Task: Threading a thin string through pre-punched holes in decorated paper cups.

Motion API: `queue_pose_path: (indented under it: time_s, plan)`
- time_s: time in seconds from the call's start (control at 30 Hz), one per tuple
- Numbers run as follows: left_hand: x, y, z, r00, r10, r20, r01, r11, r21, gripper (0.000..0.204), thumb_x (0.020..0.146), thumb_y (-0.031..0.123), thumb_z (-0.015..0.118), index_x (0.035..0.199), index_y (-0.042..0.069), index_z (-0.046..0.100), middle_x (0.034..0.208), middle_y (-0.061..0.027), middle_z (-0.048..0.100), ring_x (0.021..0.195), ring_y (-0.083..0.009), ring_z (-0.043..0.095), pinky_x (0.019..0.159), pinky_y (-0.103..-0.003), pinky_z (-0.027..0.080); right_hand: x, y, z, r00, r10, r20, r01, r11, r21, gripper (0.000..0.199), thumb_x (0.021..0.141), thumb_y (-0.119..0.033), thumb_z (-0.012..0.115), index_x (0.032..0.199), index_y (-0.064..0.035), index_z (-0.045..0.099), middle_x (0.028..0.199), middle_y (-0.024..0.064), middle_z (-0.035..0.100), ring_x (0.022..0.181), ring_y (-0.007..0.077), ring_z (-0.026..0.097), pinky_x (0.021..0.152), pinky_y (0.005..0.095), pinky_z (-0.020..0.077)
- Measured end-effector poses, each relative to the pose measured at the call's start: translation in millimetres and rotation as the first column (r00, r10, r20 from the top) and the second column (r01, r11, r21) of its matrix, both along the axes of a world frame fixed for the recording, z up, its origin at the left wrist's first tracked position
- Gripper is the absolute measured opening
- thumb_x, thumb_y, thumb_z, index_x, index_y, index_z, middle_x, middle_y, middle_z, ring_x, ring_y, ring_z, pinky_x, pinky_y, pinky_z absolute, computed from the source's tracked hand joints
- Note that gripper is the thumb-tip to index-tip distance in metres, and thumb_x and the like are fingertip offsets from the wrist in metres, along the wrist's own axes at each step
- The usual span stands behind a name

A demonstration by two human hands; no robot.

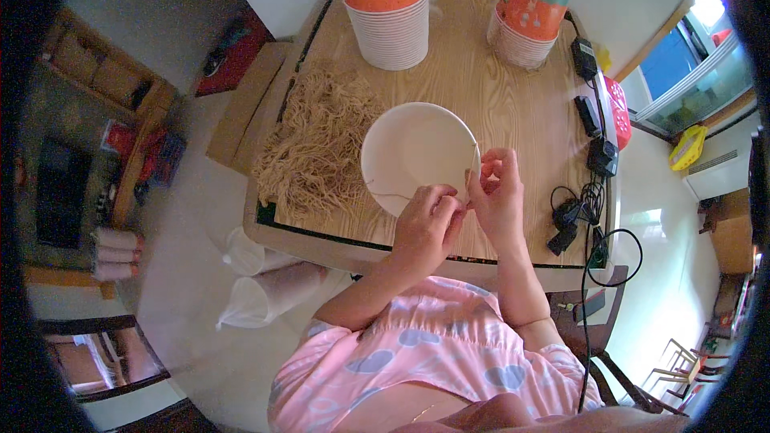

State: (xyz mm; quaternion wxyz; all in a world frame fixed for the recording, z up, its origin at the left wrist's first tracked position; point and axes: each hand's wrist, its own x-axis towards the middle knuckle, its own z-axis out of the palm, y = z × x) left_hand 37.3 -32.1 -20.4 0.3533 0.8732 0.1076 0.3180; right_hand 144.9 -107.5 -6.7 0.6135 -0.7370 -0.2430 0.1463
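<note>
A white paper bucket (401, 140) stands mouth up on the wooden table (465, 72), close to its front edge. Thin beige string (389, 194) crosses the bucket's near left rim, and a bit of it shows at the right rim. My left hand (431, 220) is closed in a pinch at the near rim, apparently on the string. Close beside it, my right hand (497, 188) pinches at the near right rim; what lies between its fingertips is too small to make out. Left of the bucket spreads a heap of beige strings (317, 140).
Nested orange-and-white paper buckets (389, 28) stand inverted at the back, with a smaller stack (531, 12) at back right. Black adapters (601, 156), tangled cables (573, 212) and a red power strip (617, 108) line the right edge. Plastic-wrapped rolls (269, 297) lie on the floor at left.
</note>
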Motion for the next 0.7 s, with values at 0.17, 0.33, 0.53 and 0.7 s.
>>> queue_pose_path:
  time_s: [0.17, 0.33, 0.53, 0.7]
  plan:
    - [6, 1, -9, 1.000, 0.011, -0.011, -0.011, 1.000, 0.014, 0.015, 0.073, 0.004, 0.063, 0.080, 0.005, 0.050, 0.089, -0.0088, 0.056, 0.081, -0.0279, 0.056, 0.067, -0.039, 0.046, 6, 0, 5, 0.999, 0.022, -0.043, -0.020, 0.999, 0.039, 0.022, 0.083, 0.000, 0.058, 0.096, -0.0056, 0.041, 0.074, 0.0039, 0.051, 0.059, 0.0071, 0.052, 0.045, 0.0215, 0.0454]
    - [7, 25, -20, 0.960, 0.156, 0.231, -0.137, 0.986, -0.099, 0.015, 0.074, 0.000, 0.063, 0.077, 0.006, 0.049, 0.081, -0.0087, 0.056, 0.071, -0.0256, 0.056, 0.060, -0.033, 0.045, 20, -9, -19, 0.988, -0.036, 0.152, 0.023, 0.996, 0.089, 0.023, 0.080, -0.003, 0.063, 0.097, -0.0050, 0.048, 0.089, 0.0035, 0.054, 0.082, 0.0108, 0.052, 0.073, 0.0262, 0.0447]
    - [8, 35, -29, 0.870, 0.313, 0.380, -0.035, 0.810, -0.586, 0.021, 0.081, 0.001, 0.063, 0.075, 0.007, 0.043, 0.072, 0.0029, 0.046, 0.058, -0.0024, 0.038, 0.051, -0.018, 0.033, 34, -27, -48, 0.967, 0.071, -0.243, -0.005, 0.965, 0.262, 0.029, 0.078, -0.004, 0.067, 0.101, -0.0031, 0.050, 0.096, 0.0028, 0.054, 0.088, 0.0118, 0.052, 0.079, 0.0267, 0.0436]
    - [9, 38, -36, 0.898, 0.311, 0.313, -0.052, 0.779, -0.625, 0.020, 0.081, 0.001, 0.063, 0.076, 0.007, 0.044, 0.072, 0.0023, 0.046, 0.060, -0.0041, 0.040, 0.054, -0.018, 0.035, 32, -26, -50, 0.989, 0.097, -0.115, -0.066, 0.966, 0.251, 0.023, 0.079, -0.001, 0.065, 0.097, -0.0029, 0.051, 0.093, 0.0018, 0.054, 0.086, 0.0106, 0.052, 0.079, 0.0256, 0.0432]
